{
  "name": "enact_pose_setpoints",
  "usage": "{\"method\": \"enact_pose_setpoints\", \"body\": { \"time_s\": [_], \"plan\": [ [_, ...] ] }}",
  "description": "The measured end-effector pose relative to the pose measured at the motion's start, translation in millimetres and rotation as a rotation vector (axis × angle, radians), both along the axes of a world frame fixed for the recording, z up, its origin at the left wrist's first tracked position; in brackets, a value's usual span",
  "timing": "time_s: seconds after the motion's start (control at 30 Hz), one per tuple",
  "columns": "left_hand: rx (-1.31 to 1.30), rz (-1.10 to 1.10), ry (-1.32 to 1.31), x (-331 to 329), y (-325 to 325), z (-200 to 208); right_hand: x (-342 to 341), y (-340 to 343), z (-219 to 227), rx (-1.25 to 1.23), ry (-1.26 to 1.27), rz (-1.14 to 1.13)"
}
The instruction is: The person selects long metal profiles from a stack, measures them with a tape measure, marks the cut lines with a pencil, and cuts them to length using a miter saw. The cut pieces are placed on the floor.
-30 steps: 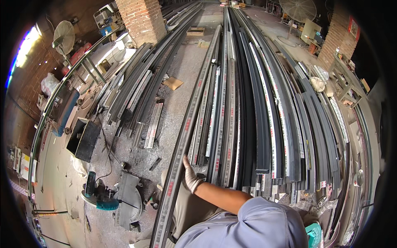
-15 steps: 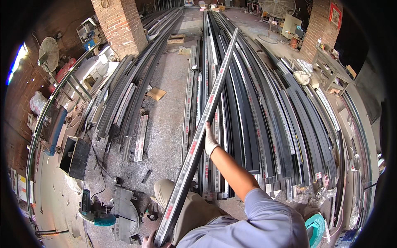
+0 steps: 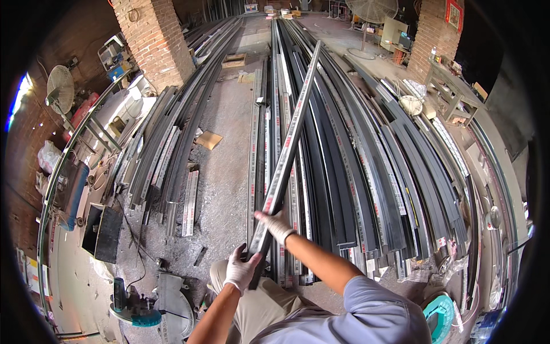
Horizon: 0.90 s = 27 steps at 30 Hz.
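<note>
A long dark metal profile bar (image 3: 286, 152), faced with a pale printed film, slants from near my knees up and away to the right. My left hand (image 3: 240, 269), in a white glove, grips its near end from the left side. Farther up the bar, my gloved right hand (image 3: 277, 225) clasps it from the right, thumb across the printed face. Some fingers of both hands are hidden behind the bar. Beneath its far part lies a wide stack of long dark profiles (image 3: 335, 172), many with the same printed film.
More profiles (image 3: 166, 137) lie to the left across a strip of grey floor (image 3: 226, 137). A teal-and-grey cutting saw (image 3: 143, 312) stands at the lower left beside a black box (image 3: 103, 232). A second teal tool (image 3: 440, 315) sits lower right. Brick pillars (image 3: 157, 43) rise behind.
The bar has slid away from me, so its near end now lies in front of my knees. My left hand has come up with it. My right hand sits closer to the near end.
</note>
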<state>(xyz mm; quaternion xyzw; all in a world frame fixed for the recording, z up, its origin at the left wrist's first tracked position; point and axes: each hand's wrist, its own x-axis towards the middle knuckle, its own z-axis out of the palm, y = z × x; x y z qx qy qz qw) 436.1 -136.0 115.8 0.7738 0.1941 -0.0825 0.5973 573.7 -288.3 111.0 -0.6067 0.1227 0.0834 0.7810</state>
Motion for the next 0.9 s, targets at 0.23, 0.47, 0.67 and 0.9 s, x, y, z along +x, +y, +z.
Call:
{"method": "enact_pose_setpoints", "body": {
  "time_s": [0.23,0.47,0.67,0.9],
  "plan": [
    [0.124,-0.047,-0.296,-61.6,12.9,44.5,85.6,-165.7,0.2,-0.694,0.13,-0.06],
    [0.076,0.498,-0.12,-201.9,181.2,-50.1,102.2,-358.2,-46.0,-1.468,0.476,-0.092],
    [0.358,0.753,0.008,-338.7,242.0,-110.6,88.1,-359.3,-91.7,-1.712,0.397,-0.235],
    [1.254,0.467,0.41,-423.9,156.4,-40.9,71.7,-202.2,-121.0,-1.528,-0.598,-0.1]
  ]
}}
